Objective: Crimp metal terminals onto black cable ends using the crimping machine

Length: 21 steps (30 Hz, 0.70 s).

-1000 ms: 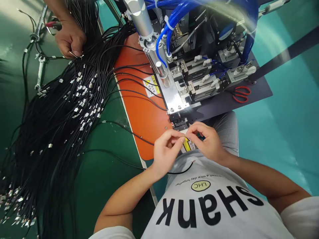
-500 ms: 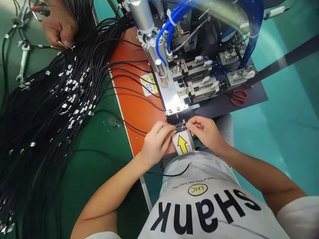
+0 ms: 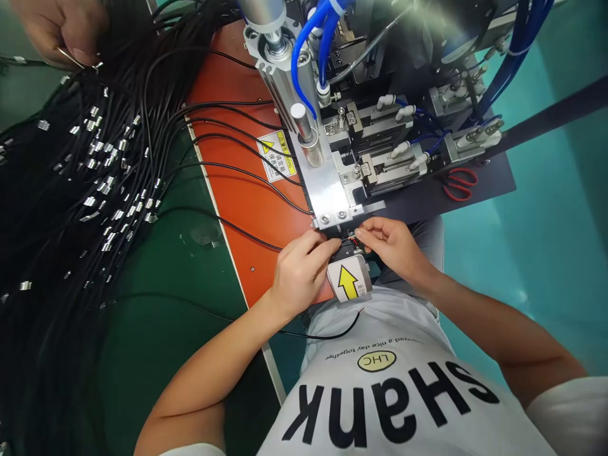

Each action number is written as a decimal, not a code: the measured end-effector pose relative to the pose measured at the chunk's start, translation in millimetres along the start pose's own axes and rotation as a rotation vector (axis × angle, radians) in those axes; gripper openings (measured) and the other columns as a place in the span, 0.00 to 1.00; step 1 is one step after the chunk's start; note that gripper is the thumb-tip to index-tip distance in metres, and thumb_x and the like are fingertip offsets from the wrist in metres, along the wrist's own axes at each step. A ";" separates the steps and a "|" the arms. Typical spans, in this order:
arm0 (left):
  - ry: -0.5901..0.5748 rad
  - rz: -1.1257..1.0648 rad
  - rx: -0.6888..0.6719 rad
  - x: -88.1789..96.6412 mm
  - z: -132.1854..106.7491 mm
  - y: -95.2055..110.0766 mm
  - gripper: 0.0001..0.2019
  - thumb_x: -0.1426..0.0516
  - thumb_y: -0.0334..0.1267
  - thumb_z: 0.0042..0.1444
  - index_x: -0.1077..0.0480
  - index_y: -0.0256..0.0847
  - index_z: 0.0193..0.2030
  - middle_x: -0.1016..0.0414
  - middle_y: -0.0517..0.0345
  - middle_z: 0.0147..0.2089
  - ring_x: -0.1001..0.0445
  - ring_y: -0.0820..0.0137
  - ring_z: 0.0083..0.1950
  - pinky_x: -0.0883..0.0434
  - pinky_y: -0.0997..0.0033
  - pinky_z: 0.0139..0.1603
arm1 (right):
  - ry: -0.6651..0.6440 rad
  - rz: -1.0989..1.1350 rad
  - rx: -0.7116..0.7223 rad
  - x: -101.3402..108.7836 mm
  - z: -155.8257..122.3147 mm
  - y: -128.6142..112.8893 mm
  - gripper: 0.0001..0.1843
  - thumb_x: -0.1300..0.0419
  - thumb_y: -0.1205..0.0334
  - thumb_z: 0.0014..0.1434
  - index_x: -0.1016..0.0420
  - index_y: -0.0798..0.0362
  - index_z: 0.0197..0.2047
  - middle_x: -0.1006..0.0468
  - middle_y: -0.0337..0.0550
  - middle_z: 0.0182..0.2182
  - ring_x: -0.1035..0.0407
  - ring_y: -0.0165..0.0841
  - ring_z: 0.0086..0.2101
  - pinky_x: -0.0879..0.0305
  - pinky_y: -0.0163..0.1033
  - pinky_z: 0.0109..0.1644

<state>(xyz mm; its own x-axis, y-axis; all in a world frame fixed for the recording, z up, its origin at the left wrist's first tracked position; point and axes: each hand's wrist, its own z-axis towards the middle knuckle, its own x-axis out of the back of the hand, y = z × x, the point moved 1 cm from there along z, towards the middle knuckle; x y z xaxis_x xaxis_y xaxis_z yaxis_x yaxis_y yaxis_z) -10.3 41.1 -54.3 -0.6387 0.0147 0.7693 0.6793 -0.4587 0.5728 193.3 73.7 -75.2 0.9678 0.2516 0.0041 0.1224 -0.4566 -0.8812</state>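
My left hand is closed on the end of a black cable that comes in across the orange plate. My right hand pinches the thin coloured wires that stick out of this cable. Both sets of fingertips meet at the front of the machine, just past a block with a yellow arrow label. How the wire ends sit in the machine is hidden by my fingers. A second cable's bare tip lies against my shirt.
A big bundle of black cables with silvery tags covers the green table on the left. Another person's hand holds a thin metal piece above it. Several cables run into the machine. Red-handled scissors lie on the dark plate at right.
The view has shifted slightly. My right fingertips have changed position on the wires, and the coloured strands show more clearly between my hands. The other person's hand sits nearer the top left corner.
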 end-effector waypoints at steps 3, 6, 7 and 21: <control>-0.008 0.010 0.005 -1.3 -0.3 -1.1 0.11 0.47 0.30 0.64 0.27 0.42 0.50 0.27 0.53 0.39 0.27 0.72 0.39 0.30 0.75 0.36 | -0.004 -0.005 0.010 1.1 1.5 1.2 0.13 0.34 0.51 0.57 0.26 0.53 0.33 0.26 0.38 0.25 0.34 0.29 0.26 0.36 0.38 0.32; -0.007 0.000 0.011 -2.4 -0.2 -0.7 0.11 0.46 0.30 0.64 0.27 0.41 0.50 0.28 0.53 0.39 0.28 0.72 0.39 0.30 0.75 0.36 | -0.004 -0.009 0.029 2.0 2.7 2.6 0.13 0.34 0.51 0.58 0.25 0.53 0.33 0.26 0.38 0.26 0.34 0.29 0.26 0.36 0.38 0.32; -0.010 -0.001 0.013 -2.6 -0.1 -0.6 0.11 0.46 0.30 0.64 0.27 0.40 0.50 0.28 0.53 0.40 0.27 0.72 0.39 0.29 0.75 0.36 | -0.003 -0.010 0.034 2.1 3.1 3.2 0.13 0.34 0.51 0.58 0.26 0.52 0.33 0.26 0.38 0.26 0.34 0.29 0.26 0.36 0.38 0.32; -0.068 0.049 -0.028 -4.8 -0.1 -2.2 0.15 0.52 0.29 0.65 0.28 0.40 0.53 0.27 0.49 0.41 0.26 0.68 0.42 0.29 0.71 0.38 | 0.020 -0.044 0.100 0.8 3.9 10.4 0.11 0.36 0.53 0.60 0.27 0.52 0.34 0.25 0.39 0.27 0.32 0.30 0.28 0.33 0.39 0.34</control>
<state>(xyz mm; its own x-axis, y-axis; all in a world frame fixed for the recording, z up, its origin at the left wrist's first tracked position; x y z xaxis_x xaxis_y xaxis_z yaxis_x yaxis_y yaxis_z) -8.8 41.9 -59.2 -0.5781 0.0517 0.8143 0.6983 -0.4851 0.5265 194.4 72.5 -86.3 0.9663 0.2520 0.0526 0.1435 -0.3581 -0.9226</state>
